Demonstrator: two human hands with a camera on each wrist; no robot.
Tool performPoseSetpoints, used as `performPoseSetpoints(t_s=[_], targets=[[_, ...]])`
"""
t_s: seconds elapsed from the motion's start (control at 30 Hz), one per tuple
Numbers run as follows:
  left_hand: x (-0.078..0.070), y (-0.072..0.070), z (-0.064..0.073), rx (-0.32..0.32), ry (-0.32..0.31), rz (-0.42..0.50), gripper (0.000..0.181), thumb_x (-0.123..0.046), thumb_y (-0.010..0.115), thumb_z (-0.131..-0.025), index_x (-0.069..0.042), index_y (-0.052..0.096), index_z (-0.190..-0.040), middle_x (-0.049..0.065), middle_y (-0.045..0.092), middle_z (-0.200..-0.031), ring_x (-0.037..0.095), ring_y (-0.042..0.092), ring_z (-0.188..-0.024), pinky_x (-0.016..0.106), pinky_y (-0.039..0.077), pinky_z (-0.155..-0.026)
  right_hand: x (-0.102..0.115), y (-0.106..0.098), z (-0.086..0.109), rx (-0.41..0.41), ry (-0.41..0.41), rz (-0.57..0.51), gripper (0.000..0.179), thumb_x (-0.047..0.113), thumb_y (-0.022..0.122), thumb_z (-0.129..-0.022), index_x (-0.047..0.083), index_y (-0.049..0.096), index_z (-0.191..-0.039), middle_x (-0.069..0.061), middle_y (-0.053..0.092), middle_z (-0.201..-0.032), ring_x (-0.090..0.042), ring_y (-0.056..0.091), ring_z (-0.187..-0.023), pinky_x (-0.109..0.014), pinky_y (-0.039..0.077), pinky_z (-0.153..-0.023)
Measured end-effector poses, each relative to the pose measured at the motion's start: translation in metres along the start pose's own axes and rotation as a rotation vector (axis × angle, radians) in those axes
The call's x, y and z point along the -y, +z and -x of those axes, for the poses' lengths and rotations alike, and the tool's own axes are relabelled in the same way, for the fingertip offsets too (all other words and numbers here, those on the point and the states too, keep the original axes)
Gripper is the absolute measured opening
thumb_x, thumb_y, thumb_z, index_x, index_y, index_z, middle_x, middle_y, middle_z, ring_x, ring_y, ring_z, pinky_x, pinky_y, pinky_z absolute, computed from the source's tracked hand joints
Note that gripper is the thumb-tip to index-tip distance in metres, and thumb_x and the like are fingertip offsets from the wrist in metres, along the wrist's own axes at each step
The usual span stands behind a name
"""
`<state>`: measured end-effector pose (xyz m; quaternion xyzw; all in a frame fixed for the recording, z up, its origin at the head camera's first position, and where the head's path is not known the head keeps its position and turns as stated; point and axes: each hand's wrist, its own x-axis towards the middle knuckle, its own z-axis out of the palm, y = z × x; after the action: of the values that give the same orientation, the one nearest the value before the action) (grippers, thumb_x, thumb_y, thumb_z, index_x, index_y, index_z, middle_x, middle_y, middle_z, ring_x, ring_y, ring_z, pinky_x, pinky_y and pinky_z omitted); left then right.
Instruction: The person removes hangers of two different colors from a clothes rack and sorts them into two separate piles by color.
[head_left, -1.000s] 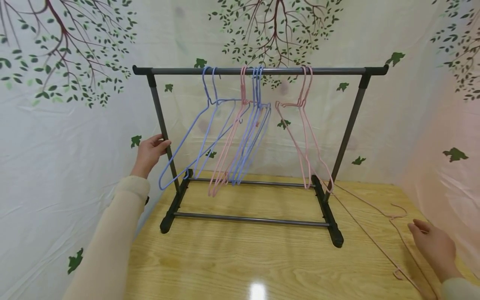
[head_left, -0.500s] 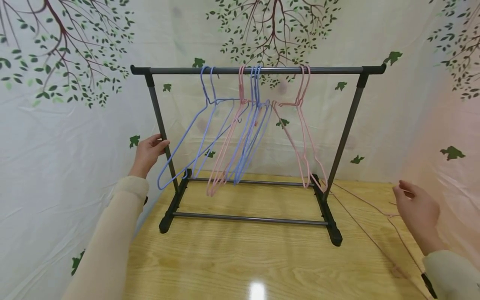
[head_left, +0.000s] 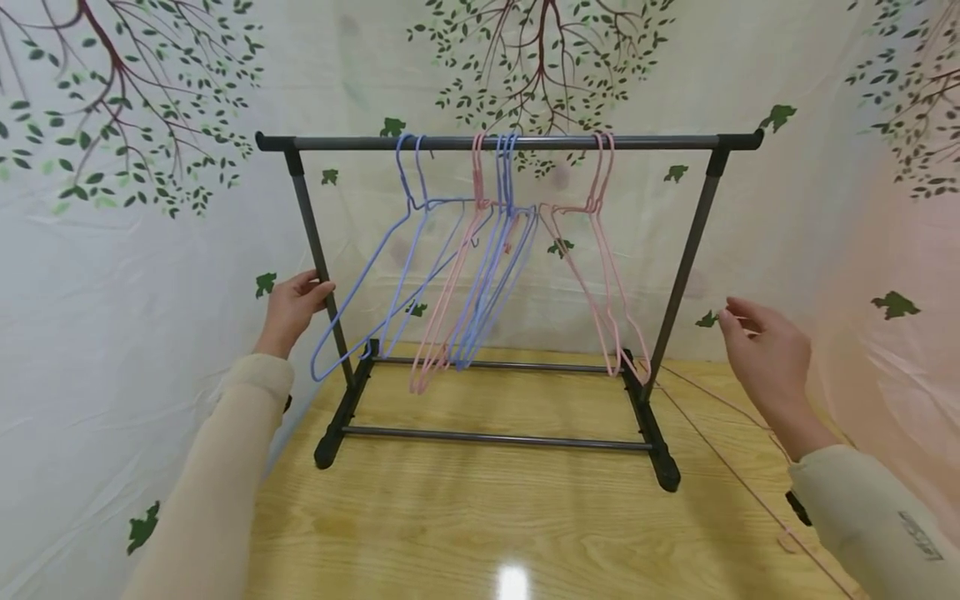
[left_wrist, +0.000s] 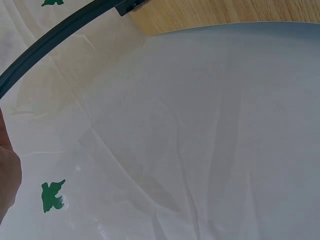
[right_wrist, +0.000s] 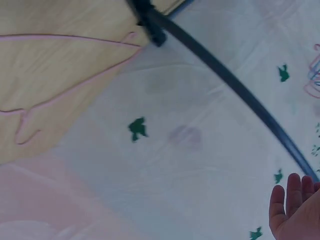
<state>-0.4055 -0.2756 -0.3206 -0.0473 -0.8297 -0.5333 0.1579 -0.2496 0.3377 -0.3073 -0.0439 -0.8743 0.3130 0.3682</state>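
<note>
A dark metal clothes rack (head_left: 360,142) stands on the table, with several blue wire hangers (head_left: 371,257) and pink wire hangers (head_left: 609,250) on its top rail. Thumb and fingers of my left hand (head_left: 292,308) hold the rack's left post (head_left: 313,229) about midway up. Only an edge of that hand shows in the left wrist view. My right hand (head_left: 768,358) is raised to the right of the right post (head_left: 684,267), apart from it in the head view. Its fingers (right_wrist: 294,195) are loosely bent and nothing is in them.
A pink wire hanger (right_wrist: 70,92) lies on the wooden table (head_left: 450,517) at the right, behind and below my right forearm. White cloth (head_left: 817,217) printed with trees and green leaves surrounds the table at the back and sides.
My right hand has risen from beside the hanger on the table and moved left towards the right post. My left hand has stayed on the left post.
</note>
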Motion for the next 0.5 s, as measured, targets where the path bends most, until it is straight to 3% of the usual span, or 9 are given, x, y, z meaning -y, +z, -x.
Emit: performPoseSetpoints(t_s=[0.1, 0.17, 0.27, 0.33, 0.4, 0.5], targets=[[0.002, -0.002, -0.001, 0.000, -0.001, 0.008, 0.057, -0.035, 0.061, -0.099, 0.000, 0.051, -0.143, 0.018, 0.065, -0.122, 0.026, 0.067, -0.107, 0.030, 0.054, -0.091, 0.022, 0.005, -0.007, 0.023, -0.012, -0.028, 0.041, 0.034, 0.055, -0.102, 0.008, 0.065, -0.132, -0.014, 0.067, -0.122, 0.022, 0.040, -0.081, -0.011, 0.038, -0.070], [0.003, -0.002, -0.001, -0.008, 0.004, 0.027, 0.057, -0.034, 0.062, -0.099, 0.001, 0.051, -0.142, 0.010, 0.068, -0.114, 0.021, 0.068, -0.102, 0.026, 0.055, -0.089, 0.036, 0.008, -0.011, 0.030, -0.012, -0.054, 0.041, 0.035, 0.056, -0.102, 0.007, 0.066, -0.131, -0.014, 0.068, -0.121, 0.018, 0.044, -0.081, -0.010, 0.040, -0.070], [0.003, -0.003, 0.000, -0.022, 0.013, 0.054, 0.055, -0.030, 0.063, -0.098, 0.002, 0.052, -0.141, -0.005, 0.067, -0.100, 0.010, 0.069, -0.092, 0.020, 0.055, -0.084, 0.055, 0.013, -0.017, 0.067, 0.005, -0.089, 0.045, 0.038, 0.054, -0.102, 0.007, 0.065, -0.132, -0.014, 0.067, -0.123, 0.001, 0.058, -0.092, -0.017, 0.044, -0.076], [0.002, -0.002, 0.001, -0.032, 0.025, 0.067, 0.051, -0.026, 0.064, -0.099, 0.003, 0.053, -0.140, -0.009, 0.065, -0.097, 0.005, 0.068, -0.087, 0.018, 0.055, -0.081, 0.066, 0.016, -0.020, 0.099, 0.021, -0.113, 0.047, 0.040, 0.053, -0.102, 0.007, 0.064, -0.133, -0.014, 0.066, -0.126, -0.014, 0.061, -0.101, -0.022, 0.046, -0.079], [0.002, -0.002, 0.001, -0.030, 0.024, 0.059, 0.052, -0.027, 0.063, -0.099, 0.003, 0.052, -0.141, -0.006, 0.065, -0.100, 0.005, 0.068, -0.088, 0.018, 0.055, -0.081, 0.076, 0.017, -0.023, 0.139, 0.034, -0.133, 0.049, 0.043, 0.051, -0.102, 0.008, 0.062, -0.135, -0.014, 0.064, -0.128, -0.026, 0.060, -0.108, -0.027, 0.046, -0.080], [0.000, 0.000, 0.002, -0.023, 0.013, 0.040, 0.054, -0.029, 0.062, -0.099, 0.002, 0.050, -0.143, 0.005, 0.065, -0.111, 0.011, 0.069, -0.095, 0.021, 0.055, -0.085, 0.088, 0.020, -0.026, 0.172, 0.047, -0.168, 0.050, 0.044, 0.052, -0.102, 0.009, 0.062, -0.136, -0.015, 0.065, -0.126, -0.026, 0.059, -0.105, -0.024, 0.046, -0.076]])
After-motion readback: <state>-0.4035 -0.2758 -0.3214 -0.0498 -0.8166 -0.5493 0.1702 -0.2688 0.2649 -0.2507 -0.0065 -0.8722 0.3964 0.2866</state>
